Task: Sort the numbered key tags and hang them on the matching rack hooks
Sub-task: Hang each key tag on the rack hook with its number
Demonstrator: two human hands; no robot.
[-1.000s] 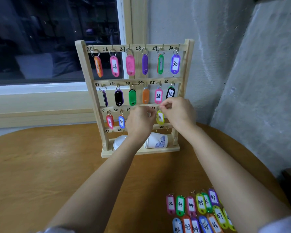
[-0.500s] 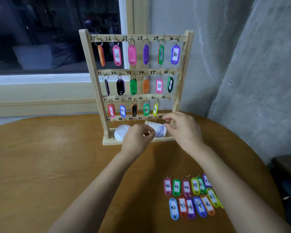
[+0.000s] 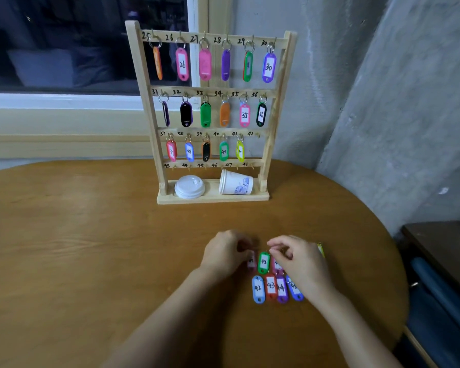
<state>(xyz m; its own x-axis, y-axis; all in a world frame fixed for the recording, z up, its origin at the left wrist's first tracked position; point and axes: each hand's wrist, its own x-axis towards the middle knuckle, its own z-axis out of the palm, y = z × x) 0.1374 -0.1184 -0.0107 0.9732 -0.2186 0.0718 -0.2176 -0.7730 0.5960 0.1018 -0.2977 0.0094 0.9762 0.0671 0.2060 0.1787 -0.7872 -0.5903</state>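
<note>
Tag 41 (image 3: 240,151) now hangs on the rack (image 3: 213,198), so my left hand (image 3: 225,252) and right hand (image 3: 300,258) have dropped to the loose tags (image 3: 263,262) before it. Both hands' fingers curl there, but I cannot tell whether either grips one; 42 should be next.

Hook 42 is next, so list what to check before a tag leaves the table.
1. Hook 42 on the light wooden rack bare: ok.
2. Blue plastic tag marked 42 uncovered on the round wooden table: ok.
3. Left hand gripping a tag: cannot tell; curled fingers hide part of a pink tag.
4. Right hand free: cannot tell; fingertips curl above the green tag marked 43.
5. Yellow-green tag hanging under hook 41: ok.
</note>
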